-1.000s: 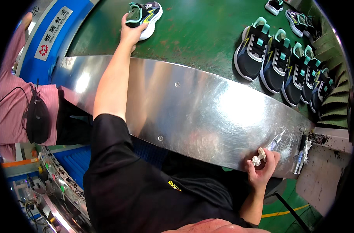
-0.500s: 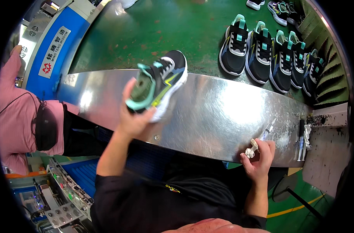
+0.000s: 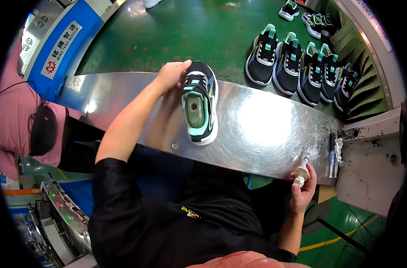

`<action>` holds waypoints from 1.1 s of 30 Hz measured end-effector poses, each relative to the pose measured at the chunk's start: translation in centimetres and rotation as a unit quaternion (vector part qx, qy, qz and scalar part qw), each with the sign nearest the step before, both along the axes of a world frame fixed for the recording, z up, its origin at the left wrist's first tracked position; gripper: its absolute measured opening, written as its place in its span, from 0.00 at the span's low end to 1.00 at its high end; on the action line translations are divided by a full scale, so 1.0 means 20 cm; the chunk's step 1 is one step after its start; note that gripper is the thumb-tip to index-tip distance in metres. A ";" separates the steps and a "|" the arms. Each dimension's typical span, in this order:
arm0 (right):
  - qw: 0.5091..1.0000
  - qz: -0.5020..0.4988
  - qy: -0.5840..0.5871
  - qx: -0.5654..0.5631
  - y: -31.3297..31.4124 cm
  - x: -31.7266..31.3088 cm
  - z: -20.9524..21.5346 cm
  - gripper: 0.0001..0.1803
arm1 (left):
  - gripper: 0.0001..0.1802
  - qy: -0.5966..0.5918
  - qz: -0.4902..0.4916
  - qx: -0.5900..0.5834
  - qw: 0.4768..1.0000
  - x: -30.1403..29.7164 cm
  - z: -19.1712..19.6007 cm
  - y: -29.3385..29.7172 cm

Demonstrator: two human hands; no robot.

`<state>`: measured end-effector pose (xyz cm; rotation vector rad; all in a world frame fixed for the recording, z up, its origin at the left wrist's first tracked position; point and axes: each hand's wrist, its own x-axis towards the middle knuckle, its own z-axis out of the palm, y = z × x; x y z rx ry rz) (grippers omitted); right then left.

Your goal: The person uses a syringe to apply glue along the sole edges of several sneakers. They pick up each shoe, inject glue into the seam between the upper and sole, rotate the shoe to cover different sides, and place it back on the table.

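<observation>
A black sneaker point(image 3: 198, 85) with mint lining and white sole rests on the metal ledge, toe pointing away from me. Inside its opening sits a greenish shoe last with a round hole point(image 3: 195, 109). My left hand point(image 3: 171, 77) grips the shoe at the left of its toe; the fingertips are partly hidden behind it. At the ledge's front edge, my right hand point(image 3: 305, 190) is closed around a small clear syringe-like tool point(image 3: 302, 173) with crusty off-white wrapping. Its tip points away from me, toward the ledge.
Several matching sneakers point(image 3: 286, 67) stand in a row on the green belt point(image 3: 176, 35), with more behind. Dark and clear syringes point(image 3: 332, 156) and a whitish strip point(image 3: 339, 152) lie at the ledge's right end. A person in pink point(image 3: 49, 129) is at left, beside a blue machine point(image 3: 60, 53).
The sneaker has turned from tilted to toe-away and come down onto the ledge. My left hand has shifted from its heel to its toe. My right hand has moved slightly, keeping the wrapped tool.
</observation>
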<state>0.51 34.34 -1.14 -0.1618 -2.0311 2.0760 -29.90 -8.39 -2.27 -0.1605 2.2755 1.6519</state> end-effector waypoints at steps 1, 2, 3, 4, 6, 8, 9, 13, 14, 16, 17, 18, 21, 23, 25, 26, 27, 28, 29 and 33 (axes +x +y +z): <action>1.000 -0.004 -0.003 -0.004 0.00 0.00 0.01 0.41 | 0.22 -0.030 -0.026 -0.059 0.997 -0.04 -0.02 0.00; 1.000 -0.014 -0.006 -0.008 0.01 0.00 0.03 0.41 | 0.22 -0.029 -0.042 -0.075 0.996 -0.02 0.04 0.06; 1.000 -0.022 -0.009 -0.013 0.01 0.01 0.04 0.41 | 0.22 -0.028 -0.056 -0.092 0.994 -0.01 0.11 0.12; 1.000 -0.010 -0.017 0.006 0.02 0.02 0.05 0.41 | 0.21 -0.028 -0.069 -0.110 0.991 0.03 0.19 0.18; 0.998 0.020 -0.037 0.045 0.05 0.04 0.06 0.40 | 0.21 -0.013 0.009 0.109 0.994 0.15 0.23 0.33; 0.998 0.024 -0.043 0.038 0.04 0.07 0.08 0.39 | 0.21 -0.019 -0.012 0.245 0.969 0.19 0.28 0.40; 0.998 0.026 -0.048 0.036 0.03 0.09 0.10 0.39 | 0.19 0.004 -0.038 0.298 0.954 0.22 0.32 0.44; 0.998 0.055 -0.040 -0.004 -0.03 0.03 0.23 0.39 | 0.16 0.030 -0.090 0.460 0.883 0.39 0.38 0.54; 0.997 0.072 -0.015 -0.017 -0.02 -0.01 0.23 0.39 | 0.16 0.052 -0.079 0.495 0.864 0.43 0.37 0.56; 0.991 0.110 0.012 -0.070 -0.02 -0.04 0.26 0.44 | 0.17 0.062 -0.045 0.545 0.835 0.53 0.29 0.61; 0.987 0.128 0.027 -0.095 -0.04 -0.07 0.29 0.45 | 0.17 0.041 -0.045 0.565 0.823 0.52 0.27 0.61; 0.980 0.155 0.067 -0.108 -0.06 -0.13 0.31 0.46 | 0.18 0.031 -0.066 0.570 0.819 0.50 0.28 0.59; 0.949 0.242 0.140 -0.146 -0.13 -0.28 0.37 0.46 | 0.18 0.030 -0.086 0.578 0.811 0.52 0.27 0.57; 0.921 0.305 0.161 -0.179 -0.21 -0.36 0.46 0.44 | 0.22 0.022 -0.101 0.589 0.801 0.52 0.24 0.53; 0.916 0.320 0.152 -0.189 -0.29 -0.41 0.52 0.39 | 0.25 0.028 -0.095 0.595 0.797 0.55 0.25 0.54; 0.914 0.323 0.151 -0.193 -0.32 -0.43 0.55 0.38 | 0.30 0.023 -0.095 0.601 0.793 0.56 0.23 0.53; 0.913 0.325 0.149 -0.196 -0.34 -0.45 0.56 0.37 | 0.33 0.031 -0.104 0.599 0.793 0.56 0.24 0.53; 0.911 0.328 0.148 -0.202 -0.37 -0.46 0.58 0.36 | 0.34 0.042 -0.087 0.565 0.820 0.58 0.26 0.53; 0.909 0.332 0.146 -0.207 -0.40 -0.48 0.60 0.35 | 0.37 0.053 -0.069 0.529 0.844 0.60 0.28 0.53; 0.897 0.352 0.129 -0.234 -0.45 -0.53 0.63 0.35 | 0.37 0.047 -0.116 0.538 0.834 0.61 0.28 0.52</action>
